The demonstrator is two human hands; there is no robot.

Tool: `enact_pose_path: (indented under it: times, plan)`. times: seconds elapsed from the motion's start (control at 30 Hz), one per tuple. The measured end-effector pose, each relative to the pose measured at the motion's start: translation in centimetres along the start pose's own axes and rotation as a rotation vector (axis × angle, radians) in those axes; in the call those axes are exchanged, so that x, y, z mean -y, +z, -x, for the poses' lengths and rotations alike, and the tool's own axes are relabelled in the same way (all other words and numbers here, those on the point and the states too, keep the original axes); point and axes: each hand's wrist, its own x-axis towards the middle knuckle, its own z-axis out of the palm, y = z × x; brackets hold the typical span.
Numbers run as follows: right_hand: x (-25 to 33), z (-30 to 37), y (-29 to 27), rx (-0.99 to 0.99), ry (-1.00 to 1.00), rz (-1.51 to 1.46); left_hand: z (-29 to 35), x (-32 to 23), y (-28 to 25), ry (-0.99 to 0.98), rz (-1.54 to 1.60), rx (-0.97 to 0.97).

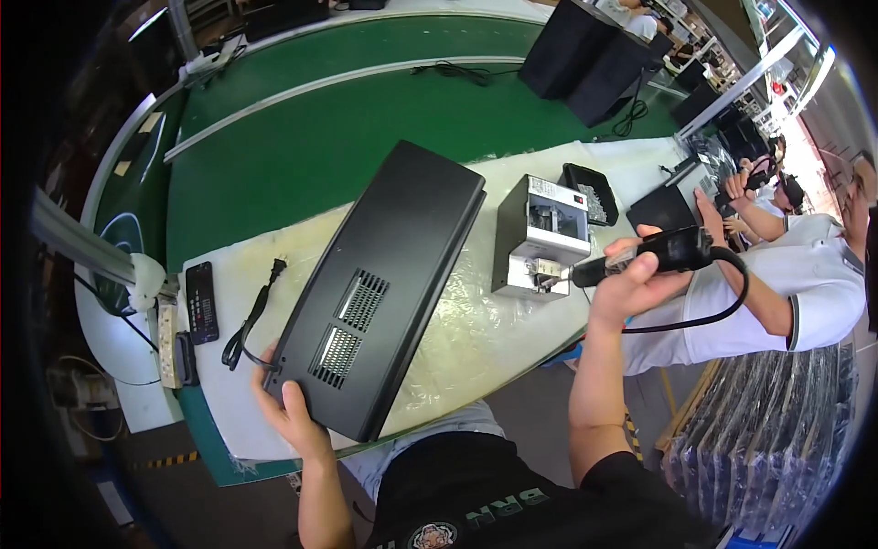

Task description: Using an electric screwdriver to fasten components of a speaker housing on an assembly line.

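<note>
A long black metal case [407, 229] with two slotted vent grilles lies slantwise on the covered bench before me. My left hand [294, 421] grips its near left corner, thumb on top and fingers at the edge. A black power cord [254, 320] comes out beside those fingers. In my right hand [631, 291] is a black electric screwdriver [675, 251], held almost level. Its tip points left, at the front of a screw feeder [553, 245]; whether it touches a screw is too small to tell. Behind the feeder sits a black tray of small screws [594, 194].
A dark phone [202, 302] and a power strip [169, 346] are at the left. Two tall black boxes [590, 59] stand at the back on the green belt [320, 128]. A co-worker [786, 274] works close on my right, above wrapped stacked panels [759, 439].
</note>
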Motion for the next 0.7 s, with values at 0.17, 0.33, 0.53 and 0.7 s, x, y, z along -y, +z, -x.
enact_pose_path:
  times: [0.17, 0.33, 0.53, 0.7]
  plan:
    - [-2.0, 3.0, -0.2, 0.095, 0.009, 0.012, -0.5, 0.9, -0.3, 0.127, 0.041, 0.004]
    - [1.7, 1.9, -0.1, 0.255, 0.191, -0.038, -0.3, 1.0, 0.6, 0.184, -0.047, -0.064]
    - [15.4, -1.8, 8.1, 0.148, 0.300, -0.593, -0.5, 0.4, 0.8, 0.214, 0.031, -0.061]
    - [22.9, 1.4, 15.8, 0.339, 0.281, -0.745, -0.5, 0.5, 0.5, 0.153, 0.064, -0.033]
